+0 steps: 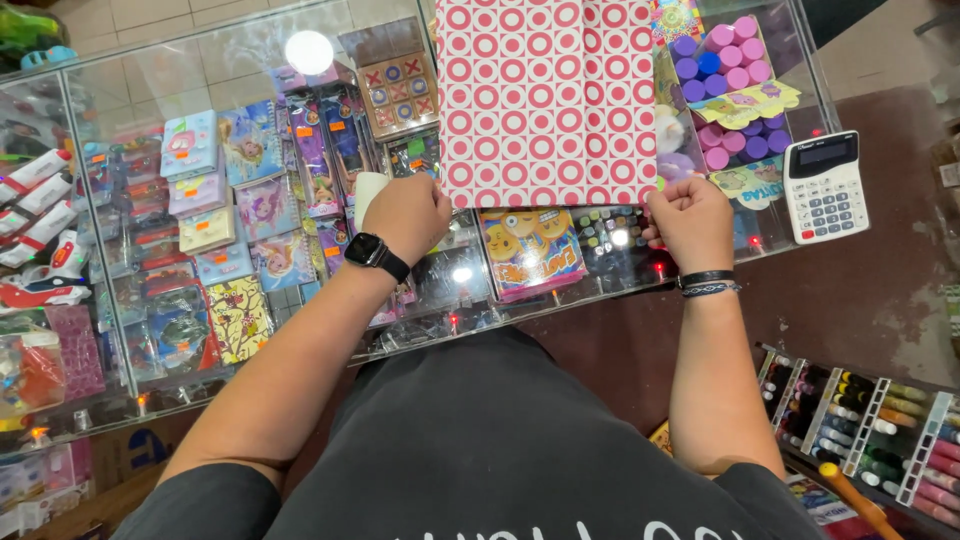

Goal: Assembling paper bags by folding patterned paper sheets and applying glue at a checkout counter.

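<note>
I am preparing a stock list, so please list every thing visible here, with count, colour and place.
Paper: one sheet, white with red rings, on the glass counter, both hands at its near edge.
Calculator: one, white, right end of counter.
Notebooks: many, mixed colours, inside counter, left.
Pots: many, pink and purple, inside counter, right.
Markers: many, mixed colours, rack at lower right.
Watch: one, black, left wrist.
Bracelets: black, right wrist.
Left hand: fingers closed on a white roll.
Right hand: fingers closed at the paper's corner.

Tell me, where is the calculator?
In the head view, the white calculator lies on the glass counter at the far right, just beyond the right hand and beside the patterned wrapping paper.
</note>
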